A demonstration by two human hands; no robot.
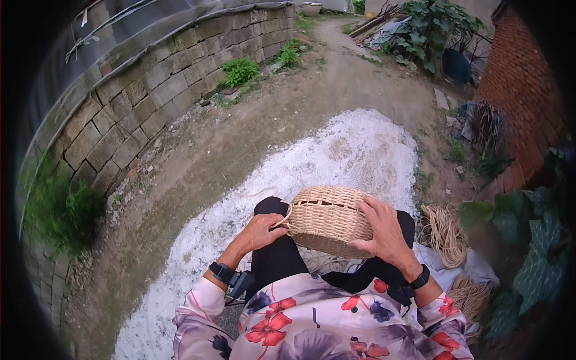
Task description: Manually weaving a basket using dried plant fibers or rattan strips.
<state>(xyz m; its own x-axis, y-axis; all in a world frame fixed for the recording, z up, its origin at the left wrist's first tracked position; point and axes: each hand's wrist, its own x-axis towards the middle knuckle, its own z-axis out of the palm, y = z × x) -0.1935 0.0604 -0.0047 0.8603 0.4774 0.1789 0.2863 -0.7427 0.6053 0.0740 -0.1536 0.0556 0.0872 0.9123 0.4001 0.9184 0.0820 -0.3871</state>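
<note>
A woven straw basket lies tilted on its side across my knees, its pale base edge toward me. My right hand clasps the basket's right end, thumb below and fingers over the top. At the basket's left end my left hand is closed on a thin loop of straw cord that joins the weave. A dark gap runs along the weave near the upper side. The inside of the basket is hidden from me.
Coiled bundles of straw cord lie on the ground by my right knee, next to large leaves. White powdery ground spreads around me. A stone block wall curves along the left, and a brick wall stands at right.
</note>
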